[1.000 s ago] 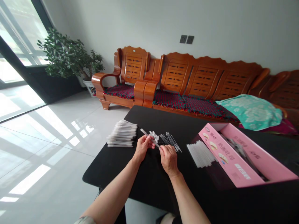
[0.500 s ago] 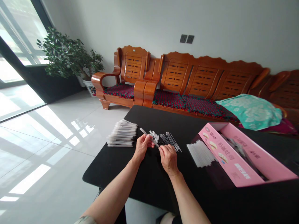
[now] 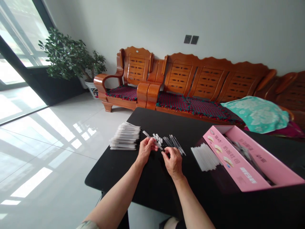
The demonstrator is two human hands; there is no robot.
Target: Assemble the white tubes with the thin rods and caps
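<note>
My left hand [image 3: 145,150] is closed around the middle of a slim pen [image 3: 145,134] with a frosted white cap, which slants from upper left to lower right. At its lower right end, the thumb and forefinger of my right hand [image 3: 173,161] pinch the dark tip. Just behind the pen lies a small heap of short white pen caps [image 3: 157,138]. Thin pen refills [image 3: 175,143] are spread beyond my right hand. Left of my hands is a stack of several capped pens [image 3: 125,136]. A row of frosted empty barrels [image 3: 205,157] lies to the right.
A pink open box [image 3: 234,160] with dark pieces inside stands at the right of the black table [image 3: 114,171]. Behind it is a wooden sofa [image 3: 200,79] with a turquoise cloth [image 3: 257,113]. A potted plant [image 3: 69,57] stands by the glass door.
My right thumb and forefinger have shifted on the pen's lower end, and the hand has opened up slightly. My left hand and the pen stay nearly in place.
</note>
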